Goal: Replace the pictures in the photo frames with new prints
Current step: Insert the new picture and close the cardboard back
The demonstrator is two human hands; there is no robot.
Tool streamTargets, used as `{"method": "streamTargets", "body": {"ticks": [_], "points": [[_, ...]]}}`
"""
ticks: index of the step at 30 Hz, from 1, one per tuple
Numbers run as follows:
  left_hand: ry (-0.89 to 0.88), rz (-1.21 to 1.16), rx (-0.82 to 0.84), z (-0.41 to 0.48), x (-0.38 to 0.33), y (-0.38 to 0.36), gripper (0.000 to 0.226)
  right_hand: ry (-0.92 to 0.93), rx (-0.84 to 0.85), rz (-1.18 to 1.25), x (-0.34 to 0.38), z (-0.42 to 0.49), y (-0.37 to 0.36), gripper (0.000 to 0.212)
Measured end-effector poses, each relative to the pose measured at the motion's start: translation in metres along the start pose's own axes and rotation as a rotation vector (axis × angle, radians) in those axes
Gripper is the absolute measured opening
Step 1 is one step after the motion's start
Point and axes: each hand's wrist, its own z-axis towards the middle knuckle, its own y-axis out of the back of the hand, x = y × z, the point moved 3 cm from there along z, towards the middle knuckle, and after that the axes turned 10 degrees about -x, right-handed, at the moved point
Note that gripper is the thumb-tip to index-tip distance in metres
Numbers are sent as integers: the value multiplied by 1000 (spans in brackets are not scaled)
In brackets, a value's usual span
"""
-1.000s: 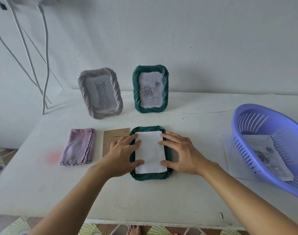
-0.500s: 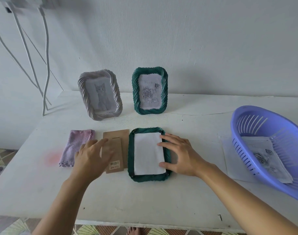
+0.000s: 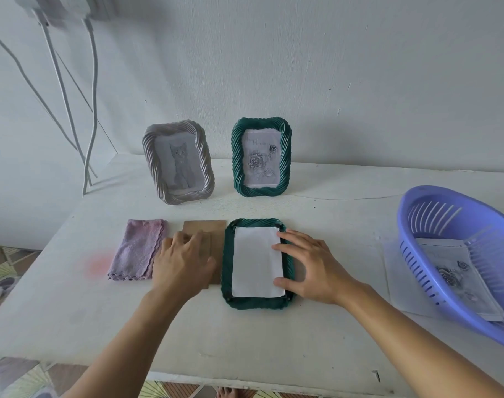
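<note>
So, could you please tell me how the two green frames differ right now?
The back green frame stands upright, showing a rose print; the front green frame lies face down, showing a plain white sheet. The back green frame is untouched; the right hand rests on the front green frame. Both have the same twisted green rim.

photo frames (image 3: 151, 159) (image 3: 237, 156) (image 3: 227, 262): 3 (2 green, 1 grey) | backing board (image 3: 216, 234): 1 | cloth (image 3: 136, 249): 1 | basket (image 3: 446, 205): 1

Backing board (image 3: 213, 229) half under left hand (image 3: 182, 262); basket (image 3: 446, 196) past right edge.
</note>
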Motion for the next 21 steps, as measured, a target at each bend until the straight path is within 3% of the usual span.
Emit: {"method": "streamTargets", "body": {"ticks": [6,15,21], "points": [[-13,-45,-3,5,-3,3,21,0,8,0,0,0,-1,70],[-53,-424,-168,-1,-3,40,38,12,12,-23,1,0,0,70],[-39,-603,-117,-11,-5,59,41,15,8,-36,1,0,0,69]]}}
